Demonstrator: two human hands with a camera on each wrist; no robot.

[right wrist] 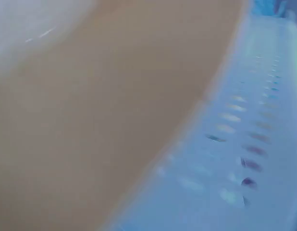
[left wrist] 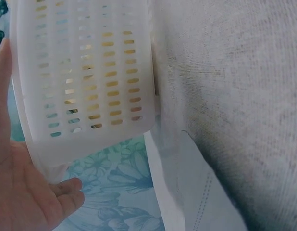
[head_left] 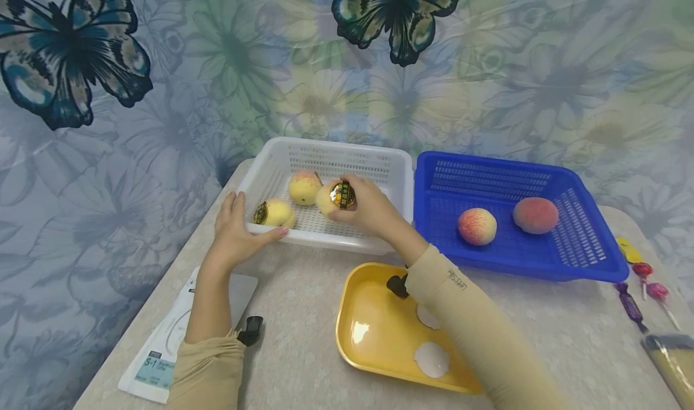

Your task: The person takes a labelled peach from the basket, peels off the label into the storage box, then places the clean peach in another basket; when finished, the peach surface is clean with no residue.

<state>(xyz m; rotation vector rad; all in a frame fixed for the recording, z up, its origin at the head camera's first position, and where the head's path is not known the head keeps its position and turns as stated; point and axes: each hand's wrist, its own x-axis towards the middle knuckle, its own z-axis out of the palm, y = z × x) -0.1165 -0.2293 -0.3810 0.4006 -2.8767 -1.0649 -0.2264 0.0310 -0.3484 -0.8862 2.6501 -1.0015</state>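
Observation:
In the head view, my right hand (head_left: 371,208) grips a pale yellow peach (head_left: 327,200) with a black and gold sticker, above the white basket (head_left: 347,241). Two more peaches lie in that basket: a yellow one with a red blush (head_left: 305,187), and a stickered one (head_left: 279,213) by the near left corner. My left hand (head_left: 234,232) spans this corner, thumb along the front rim and fingers stretched beside the left wall. The left wrist view shows the palm by the basket's slotted wall (left wrist: 91,91). Blurred skin fills most of the right wrist view.
A blue basket (head_left: 515,268) with two redder peaches (head_left: 477,226) stands right of the white one. In front lies a yellow tray (head_left: 374,319), partly under my right forearm. A white packet (head_left: 162,350) lies at left; lollipops (head_left: 643,270) and a wrapped candy (head_left: 631,307) lie at right.

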